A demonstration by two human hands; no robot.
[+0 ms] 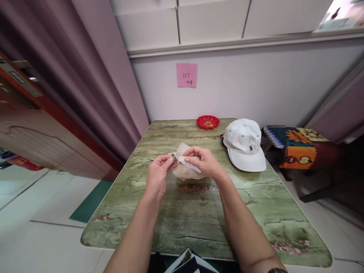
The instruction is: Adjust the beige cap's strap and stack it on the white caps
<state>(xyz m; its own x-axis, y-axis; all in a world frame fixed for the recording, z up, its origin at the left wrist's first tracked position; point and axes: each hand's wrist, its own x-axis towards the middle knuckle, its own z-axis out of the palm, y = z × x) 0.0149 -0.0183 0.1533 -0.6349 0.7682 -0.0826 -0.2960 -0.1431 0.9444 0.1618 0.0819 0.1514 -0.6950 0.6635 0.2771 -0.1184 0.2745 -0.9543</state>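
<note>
A beige cap (pixel 186 173) lies on the green wood-patterned table (pixel 182 212), between my two hands. With thumb and fingers, my left hand (pixel 159 168) pinches the cap's strap at its small metal buckle (pixel 173 155). My right hand (pixel 203 161) is closed on the strap on the other side of the buckle, partly covering the cap. Part of the cap's crown and brim is hidden behind the hands.
To the right, a white cap (pixel 244 142) sits on top of a dark one. A red scalloped dish (pixel 207 122) stands by the wall, below a pink note (pixel 187 75). Beyond the table's right edge is a stool with a colourful cover (pixel 301 157); a wooden door (pixel 57 132) is at left.
</note>
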